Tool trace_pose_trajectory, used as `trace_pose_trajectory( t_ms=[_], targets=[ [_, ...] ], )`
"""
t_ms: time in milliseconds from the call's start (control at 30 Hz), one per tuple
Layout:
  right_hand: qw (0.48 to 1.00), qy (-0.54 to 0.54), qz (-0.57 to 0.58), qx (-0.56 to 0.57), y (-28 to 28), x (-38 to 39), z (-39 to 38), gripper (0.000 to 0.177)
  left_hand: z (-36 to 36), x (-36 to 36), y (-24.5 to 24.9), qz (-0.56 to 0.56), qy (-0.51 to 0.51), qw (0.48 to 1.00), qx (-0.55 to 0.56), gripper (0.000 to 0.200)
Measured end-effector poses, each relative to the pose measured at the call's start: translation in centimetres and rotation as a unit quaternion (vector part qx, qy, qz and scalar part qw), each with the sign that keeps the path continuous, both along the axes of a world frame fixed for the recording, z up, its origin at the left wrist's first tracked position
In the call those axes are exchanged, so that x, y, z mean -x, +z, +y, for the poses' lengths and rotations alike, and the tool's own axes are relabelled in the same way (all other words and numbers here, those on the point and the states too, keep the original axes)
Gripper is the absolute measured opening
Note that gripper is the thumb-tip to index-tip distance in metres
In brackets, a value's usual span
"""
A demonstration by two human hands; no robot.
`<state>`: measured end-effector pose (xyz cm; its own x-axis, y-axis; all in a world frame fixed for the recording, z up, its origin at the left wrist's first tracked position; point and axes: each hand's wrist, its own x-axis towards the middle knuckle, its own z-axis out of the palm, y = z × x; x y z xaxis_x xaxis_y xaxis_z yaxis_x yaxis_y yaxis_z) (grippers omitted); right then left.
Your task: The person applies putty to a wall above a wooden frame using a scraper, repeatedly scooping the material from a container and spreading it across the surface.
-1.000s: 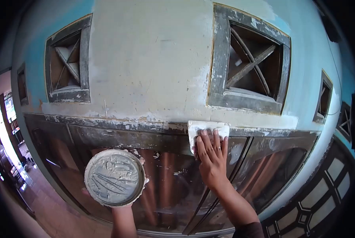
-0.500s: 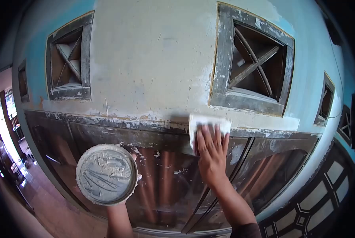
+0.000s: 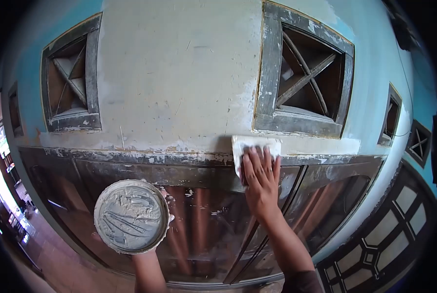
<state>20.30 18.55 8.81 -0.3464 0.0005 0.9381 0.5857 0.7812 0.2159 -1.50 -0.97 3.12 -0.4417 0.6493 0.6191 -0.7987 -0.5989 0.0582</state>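
My right hand [image 3: 262, 188] holds a flat, pale putty spreader [image 3: 243, 146] against the wall, its fingers pressed on the spreader's face. The spreader spans the lower edge of the plastered wall [image 3: 169, 88] and the dark wooden frame [image 3: 106, 158] beneath. In my left hand [image 3: 147, 263] is a round tub of putty [image 3: 130, 217], tilted so that the grey-white paste and its scrape marks show. The tub hides most of that hand; fingertips show at its right rim, smeared with putty.
Wooden vents with crossed bars, one at right [image 3: 304, 78] and one at left [image 3: 72, 80], are set in the wall. Below are dark glazed panels [image 3: 199, 229]. A dark panelled door [image 3: 384, 234] stands at lower right, and a tiled floor [image 3: 57, 254] at lower left.
The view has shifted a little, so the wall sits further left. My right hand and spreader have moved slightly up and right along the wall. The tub stays nearly in place.
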Motion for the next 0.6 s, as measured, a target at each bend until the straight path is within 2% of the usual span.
trace_pose_trajectory(
  t_ms=[67,133,267,300,367,400,433,533,600],
  targets=[
    [1.000,-0.010,-0.013,0.006,0.0,0.8,1.0,0.048,0.5,0.4,0.3,0.085,0.052,0.994,-0.036,0.114],
    [0.999,-0.018,-0.029,0.012,-1.2,1.1,1.7,0.049,0.5,1.3,0.8,0.133,0.048,0.988,-0.067,0.121],
    [0.998,-0.036,-0.049,0.022,-3.6,0.3,1.0,0.048,-0.1,3.0,1.1,0.079,0.010,0.996,-0.050,0.122],
    [1.000,0.000,-0.017,0.008,-3.7,0.2,0.5,0.046,-0.4,3.5,0.9,0.055,-0.004,0.998,-0.042,0.122],
    [0.999,-0.023,0.013,-0.042,-3.0,0.0,0.0,0.044,-0.6,4.1,0.9,0.019,-0.029,0.999,-0.026,0.123],
    [0.997,-0.027,0.030,-0.063,-2.2,0.2,-0.2,0.044,-0.4,4.3,0.8,0.028,-0.032,0.999,-0.026,0.123],
    [0.997,-0.024,0.033,-0.061,-1.0,0.7,-0.3,0.046,-0.2,4.5,0.9,0.122,0.024,0.990,-0.067,0.124],
    [0.999,-0.028,-0.024,0.022,0.5,2.6,-0.1,0.053,-0.7,4.6,1.0,0.112,0.024,0.992,-0.051,0.124],
    [0.999,-0.038,-0.010,0.005,-1.2,3.4,0.9,0.056,-1.0,5.5,0.4,0.101,0.009,0.993,-0.055,0.125]
  ],
)
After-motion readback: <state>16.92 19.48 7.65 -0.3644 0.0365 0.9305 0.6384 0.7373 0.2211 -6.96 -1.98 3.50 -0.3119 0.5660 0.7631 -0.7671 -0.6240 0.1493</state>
